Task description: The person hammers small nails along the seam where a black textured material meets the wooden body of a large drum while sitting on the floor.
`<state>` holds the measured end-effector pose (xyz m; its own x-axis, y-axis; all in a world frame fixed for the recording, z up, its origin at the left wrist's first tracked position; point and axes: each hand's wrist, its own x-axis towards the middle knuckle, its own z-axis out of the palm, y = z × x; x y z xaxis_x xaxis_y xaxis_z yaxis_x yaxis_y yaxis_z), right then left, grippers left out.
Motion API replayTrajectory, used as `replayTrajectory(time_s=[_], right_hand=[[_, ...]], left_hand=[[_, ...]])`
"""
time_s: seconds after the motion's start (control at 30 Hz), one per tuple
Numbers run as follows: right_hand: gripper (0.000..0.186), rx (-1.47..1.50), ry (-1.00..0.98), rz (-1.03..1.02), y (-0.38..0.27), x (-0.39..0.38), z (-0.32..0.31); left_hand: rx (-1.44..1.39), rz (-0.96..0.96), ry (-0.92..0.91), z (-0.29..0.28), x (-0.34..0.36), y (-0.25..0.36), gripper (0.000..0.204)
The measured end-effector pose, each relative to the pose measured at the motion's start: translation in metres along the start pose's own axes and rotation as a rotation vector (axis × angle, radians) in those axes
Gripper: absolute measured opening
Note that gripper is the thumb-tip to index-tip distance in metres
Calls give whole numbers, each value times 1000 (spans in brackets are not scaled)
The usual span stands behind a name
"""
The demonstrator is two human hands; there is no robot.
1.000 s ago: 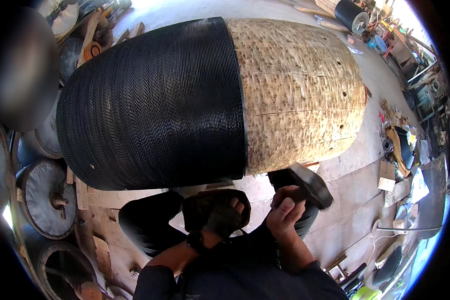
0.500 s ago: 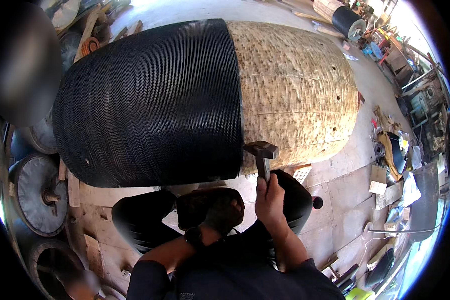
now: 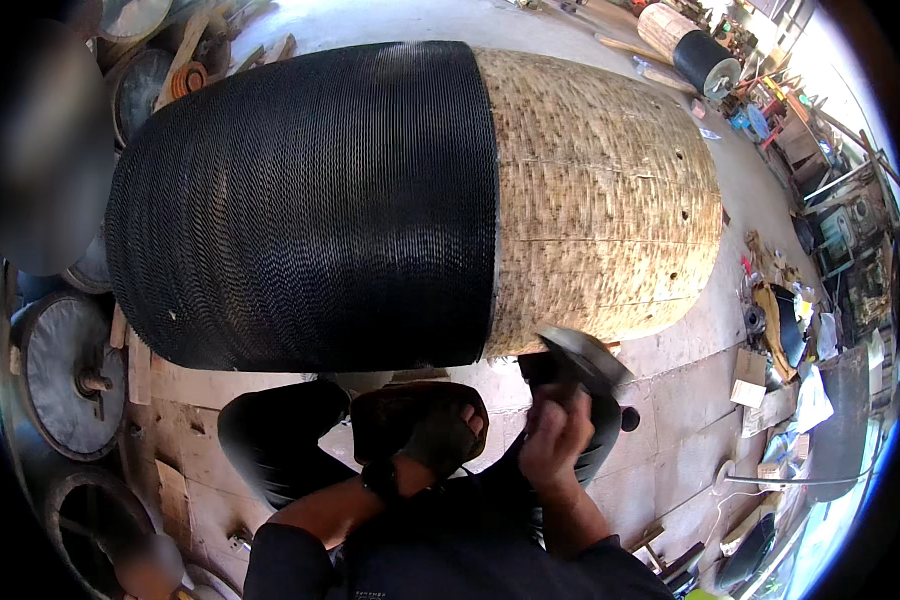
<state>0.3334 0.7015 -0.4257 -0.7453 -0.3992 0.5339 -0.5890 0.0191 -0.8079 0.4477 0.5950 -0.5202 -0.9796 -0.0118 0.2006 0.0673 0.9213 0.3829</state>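
A large drum lies across in front of me. Black toothed strip is wound tightly round its left part (image 3: 310, 210), and bare pitted wood (image 3: 600, 200) shows at its right. My right hand (image 3: 558, 435) is closed round a hammer (image 3: 585, 362); the head is smeared by motion and hangs below the drum's lower right edge, over my right knee. In a dark glove with bare fingertips, my left hand (image 3: 440, 440) rests at a dark brown container (image 3: 390, 400) on my lap. Its fingers are curled together, and whatever they hold is hidden.
Round metal-ended rollers (image 3: 75, 375) stand along the left side. A blurred dark shape (image 3: 50, 150) covers the upper left. A smaller drum (image 3: 705, 62) lies far right. Wood blocks (image 3: 750, 375), bags and tools clutter the right-hand floor.
The hammer has swung away from the edge of the black winding, right and down toward my knee. My left hand has shifted slightly at the container. The view has shifted a little.
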Motion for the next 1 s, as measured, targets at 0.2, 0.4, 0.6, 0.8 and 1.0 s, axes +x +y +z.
replayTrajectory(time_s=[0.2, 0.4, 0.6, 0.8, 1.0], right_hand=[[25, -574, -217, 30, 10, 3, -1], [11, -67, 9, -106, 14, -16, -2], [14, -468, -201, 214, 20, -6, 5], [8, -309, 6, -57, 24, -17, -2], [18, -351, -126, 63, 30, -17, 0]], left_hand=[[-91, -66, 193, -39, 6, 3, 22], [110, 64, 772, -103, 48, -61, 33], [433, 77, 891, -150, 99, -119, 43], [434, 51, 829, -149, 107, -124, 50], [474, 68, 855, -161, 104, -118, 49]])
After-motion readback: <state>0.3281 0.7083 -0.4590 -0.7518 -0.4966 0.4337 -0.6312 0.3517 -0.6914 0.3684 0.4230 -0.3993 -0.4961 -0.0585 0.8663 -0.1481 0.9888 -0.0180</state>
